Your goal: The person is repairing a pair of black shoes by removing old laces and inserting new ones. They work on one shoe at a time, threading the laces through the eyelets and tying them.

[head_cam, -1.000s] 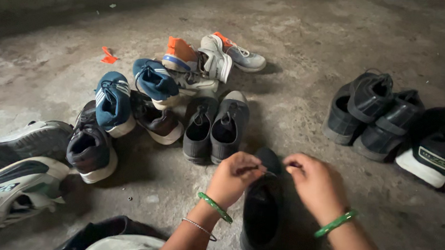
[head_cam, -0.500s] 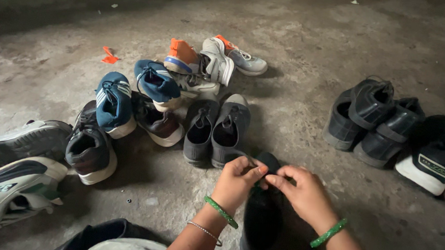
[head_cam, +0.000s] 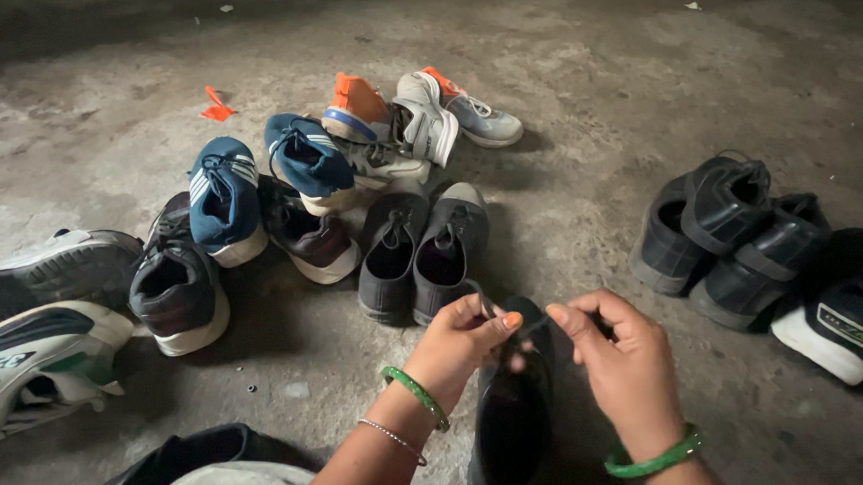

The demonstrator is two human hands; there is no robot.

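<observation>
A black shoe (head_cam: 509,422) lies on the concrete floor in front of me, its opening facing up. My left hand (head_cam: 466,341) pinches one black lace above the shoe's front. My right hand (head_cam: 620,362) pinches the other lace end, a short way to the right. Both wrists wear green bangles, and the left also has a thin silver one. The laces (head_cam: 535,325) stretch between my fingertips.
A pair of grey slip-on shoes (head_cam: 421,252) stands just beyond my hands. Several blue, brown, orange and white sneakers (head_cam: 309,169) lie further back. Black shoes (head_cam: 732,241) are piled at the right, white-and-green sneakers (head_cam: 29,341) at the left.
My hands came together over the shoe half a second ago, then pulled apart again with the laces held between them. The shoes around have not moved.
</observation>
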